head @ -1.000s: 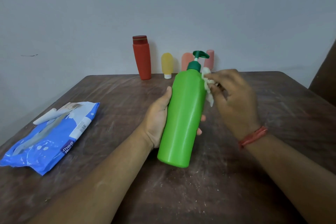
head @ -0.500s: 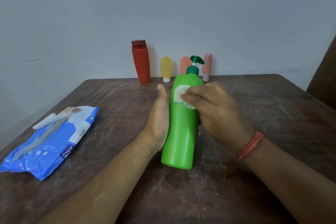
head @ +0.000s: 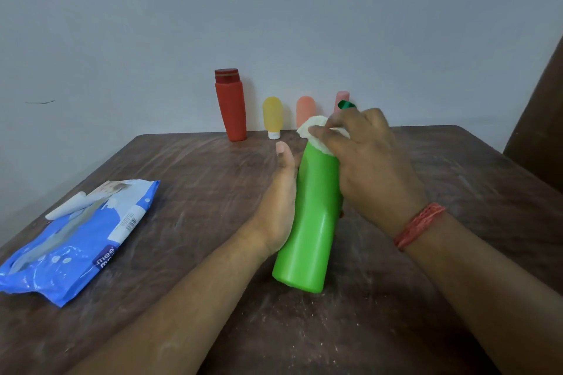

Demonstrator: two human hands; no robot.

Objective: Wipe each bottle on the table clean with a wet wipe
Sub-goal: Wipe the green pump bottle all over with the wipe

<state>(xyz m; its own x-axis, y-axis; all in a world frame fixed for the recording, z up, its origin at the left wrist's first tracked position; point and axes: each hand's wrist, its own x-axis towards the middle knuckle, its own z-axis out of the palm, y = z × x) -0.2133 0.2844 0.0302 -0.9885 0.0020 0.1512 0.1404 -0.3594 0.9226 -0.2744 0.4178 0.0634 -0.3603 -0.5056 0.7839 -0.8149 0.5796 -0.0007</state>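
Observation:
A tall green pump bottle [head: 310, 222] is held tilted above the middle of the table. My left hand [head: 281, 201] grips its body from the left side. My right hand [head: 368, 161] presses a white wet wipe [head: 315, 131] onto the bottle's shoulder and neck, hiding most of the dark green pump [head: 345, 105]. Along the wall stand a red bottle [head: 230, 105], a small yellow bottle [head: 272, 117], an orange bottle [head: 305, 109] and a pink bottle [head: 341, 97], the last partly hidden behind my right hand.
A blue wet-wipe pack [head: 73, 237] lies on the left part of the dusty brown table [head: 189, 179]. A dark brown piece of furniture [head: 539, 119] stands at the right edge, by the table's far right corner.
My right hand has slid the wipe from the bottle's upper body up to its shoulder and neck. The left hand keeps its grip; the bottle leans a little more to the right.

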